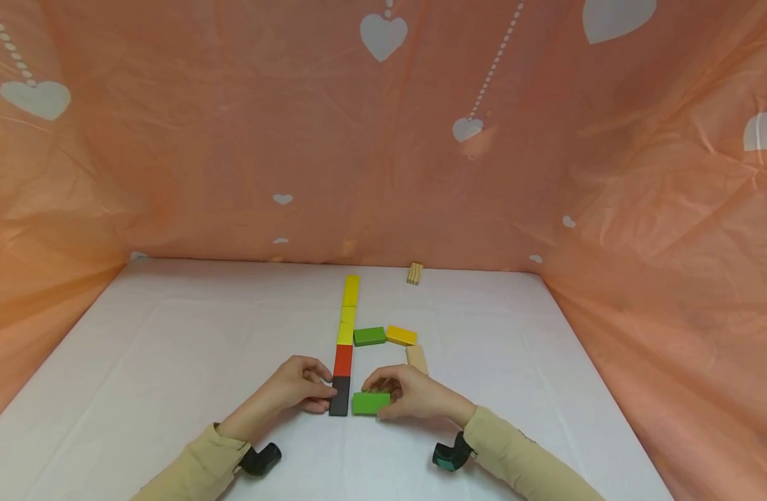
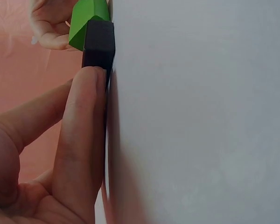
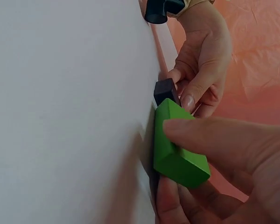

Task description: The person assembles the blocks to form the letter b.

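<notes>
My right hand [image 1: 417, 393] pinches a green block [image 1: 371, 403] between thumb and fingers, just right of a black block [image 1: 339, 396]. In the right wrist view the held block [image 3: 177, 149] looks slightly tilted, its near end off the table. My left hand [image 1: 298, 386] touches the left side of the black block, its thumb [image 2: 81, 126] extended along the table. That block is the near end of a straight column with a red block [image 1: 343, 360] and two yellow blocks [image 1: 347, 325] beyond it.
A second green block [image 1: 369, 337], an orange-yellow block [image 1: 401, 335] and a plain wood block [image 1: 416, 358] curve out to the column's right. Farther back a small bunch of wooden pieces [image 1: 415, 273] lies near the white table's [image 1: 189, 334] far edge. Orange sheeting [image 1: 233, 139] surrounds the table.
</notes>
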The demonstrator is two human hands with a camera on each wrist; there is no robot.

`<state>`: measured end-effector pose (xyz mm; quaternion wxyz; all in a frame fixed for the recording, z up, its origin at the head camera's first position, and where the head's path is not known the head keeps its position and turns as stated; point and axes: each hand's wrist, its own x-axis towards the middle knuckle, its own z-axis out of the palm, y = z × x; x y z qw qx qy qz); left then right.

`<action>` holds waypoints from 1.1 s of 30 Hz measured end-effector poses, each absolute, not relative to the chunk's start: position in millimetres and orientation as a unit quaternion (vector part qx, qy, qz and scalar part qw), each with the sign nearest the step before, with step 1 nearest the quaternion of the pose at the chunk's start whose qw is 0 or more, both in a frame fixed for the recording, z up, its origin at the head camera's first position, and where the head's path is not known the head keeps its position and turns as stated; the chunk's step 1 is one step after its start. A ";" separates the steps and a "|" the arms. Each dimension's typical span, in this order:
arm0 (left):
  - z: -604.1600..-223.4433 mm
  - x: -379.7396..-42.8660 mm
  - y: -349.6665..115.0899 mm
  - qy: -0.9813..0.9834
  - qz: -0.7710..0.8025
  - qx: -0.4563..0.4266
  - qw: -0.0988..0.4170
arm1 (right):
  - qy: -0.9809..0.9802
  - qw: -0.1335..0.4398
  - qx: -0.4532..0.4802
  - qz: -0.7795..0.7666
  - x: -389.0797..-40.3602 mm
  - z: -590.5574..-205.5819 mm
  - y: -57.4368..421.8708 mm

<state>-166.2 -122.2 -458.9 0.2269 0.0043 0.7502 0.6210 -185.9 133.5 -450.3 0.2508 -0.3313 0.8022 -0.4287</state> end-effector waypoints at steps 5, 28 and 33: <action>-458.6 -167.0 -123.3 0.746 0.625 0.010 0.228 | 0.807 0.239 -0.344 -0.417 -185.5 -450.8 133.9; -454.4 -167.6 -121.9 0.750 0.619 0.002 0.233 | 0.833 0.164 -0.391 -0.356 -183.9 -449.9 133.4; -455.9 -167.8 -122.3 0.748 0.621 0.004 0.234 | 0.834 0.159 -0.391 -0.355 -182.6 -451.9 132.4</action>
